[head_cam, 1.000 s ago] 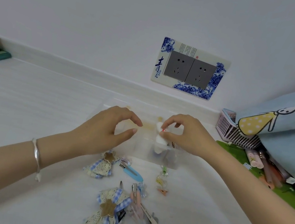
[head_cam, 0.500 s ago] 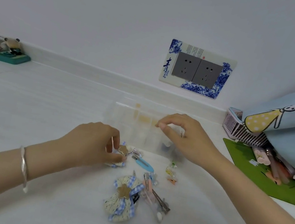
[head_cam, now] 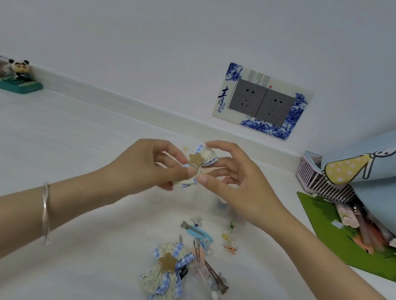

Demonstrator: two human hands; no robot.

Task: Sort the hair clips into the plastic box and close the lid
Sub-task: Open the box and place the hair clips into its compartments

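Note:
My left hand (head_cam: 147, 165) and my right hand (head_cam: 236, 182) both pinch a lace bow clip with blue gingham ribbon and a brown star (head_cam: 196, 161), held up in the air between them. The clear plastic box (head_cam: 219, 203) lies behind and below my hands and is mostly hidden by them. On the white surface in front lie a second star bow clip (head_cam: 166, 272), a blue snap clip (head_cam: 197, 231), pink and metal clips (head_cam: 209, 272) and small coloured clips (head_cam: 228, 241).
A pink basket (head_cam: 315, 177) and a green mat (head_cam: 349, 240) with pens sit at the right under a blue rabbit-print pillow (head_cam: 384, 175). Small toy figures (head_cam: 12, 77) stand at the far left. A socket plate (head_cam: 262, 103) is on the wall.
My left hand picked the bow clip up from the surface and raised it. My right hand left the box and took hold of the clip too.

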